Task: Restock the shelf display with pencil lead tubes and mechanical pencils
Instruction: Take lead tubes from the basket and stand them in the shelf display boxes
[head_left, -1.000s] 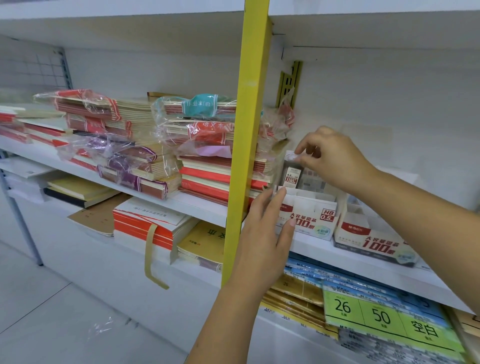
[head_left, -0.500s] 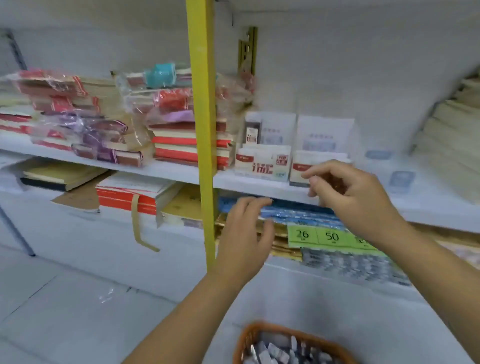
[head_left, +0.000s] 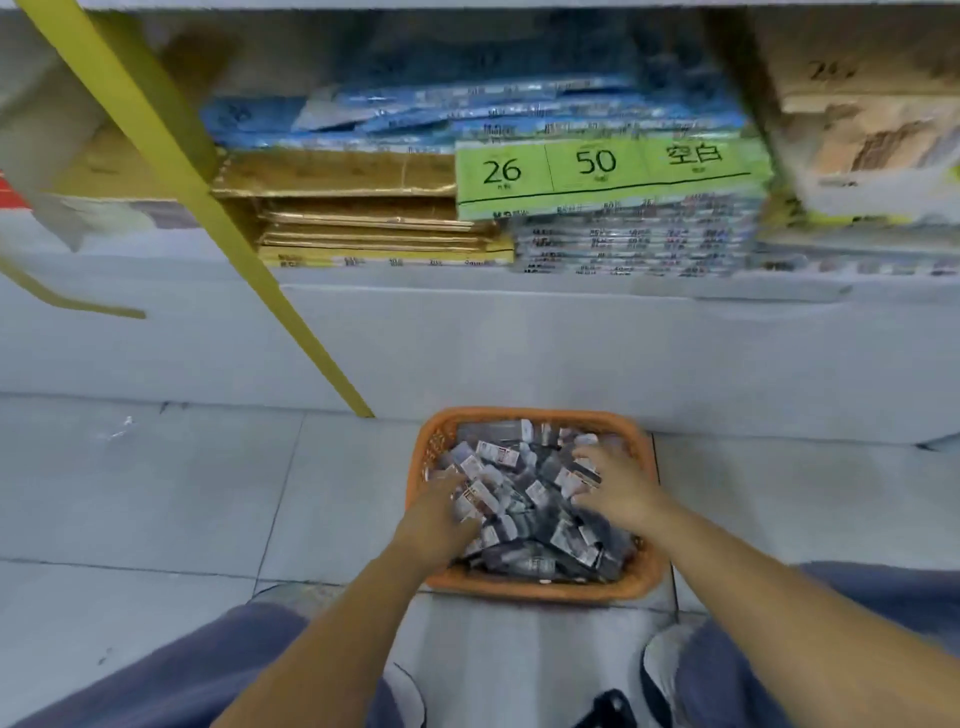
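Lead tubes (head_left: 524, 501) | orange basket (head_left: 540, 588), yellow post (head_left: 208, 218) beside | left hand (head_left: 436, 519), right hand (head_left: 621, 491): grip unclear

Green label (head_left: 608, 169) on shelf stack reads "26", "50", "空白"; other print blurred

Orange plastic basket (head_left: 535, 588) is set on grey tiled floor (head_left: 156, 493), before white shelf unit (head_left: 519, 343). Small boxed lead tubes (head_left: 524, 501) are heaped in basket. Left hand (head_left: 436, 519) is laid on heap at left, right hand (head_left: 618, 486) at right. Yellow metal upright (head_left: 208, 208) is found left of basket. Green-labelled flat packs (head_left: 608, 171) are stacked in shelf unit, behind and above basket.
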